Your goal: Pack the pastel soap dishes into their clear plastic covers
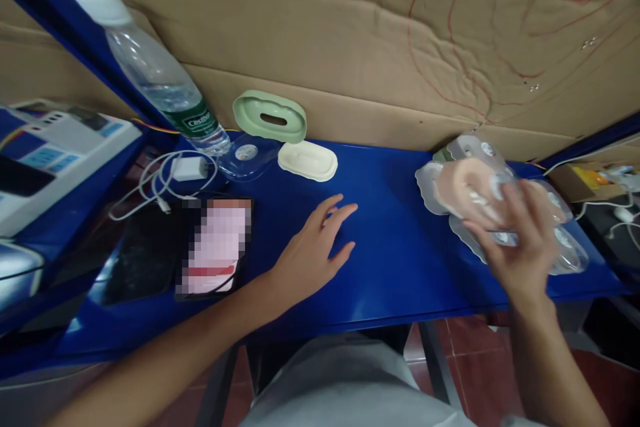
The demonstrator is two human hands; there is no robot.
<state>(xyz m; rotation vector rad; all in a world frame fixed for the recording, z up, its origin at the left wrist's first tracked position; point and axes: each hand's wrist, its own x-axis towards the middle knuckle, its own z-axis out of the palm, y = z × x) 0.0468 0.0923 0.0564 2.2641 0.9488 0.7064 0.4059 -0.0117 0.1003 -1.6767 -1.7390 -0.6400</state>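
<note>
My right hand [525,233] grips a pinkish, see-through plastic dish [470,190], blurred by motion. Under and around it lie several clear, scalloped plastic dishes [567,250] with round stickers. My left hand [313,247] hovers over the blue table with its fingers apart and nothing in them. Beyond its fingertips sits a cream oval dish [309,161]. A pale green soap dish [270,117] with a slot in its base leans behind that one. To their left is a clear bluish dish [250,163] bearing a round sticker.
A water bottle [165,90] stands at the back left beside a white charger with cable [189,169]. A phone [217,247] lies left of my left hand. Cardboard [325,33] walls the back of the blue table [380,267]. A power strip [65,153] is at far left.
</note>
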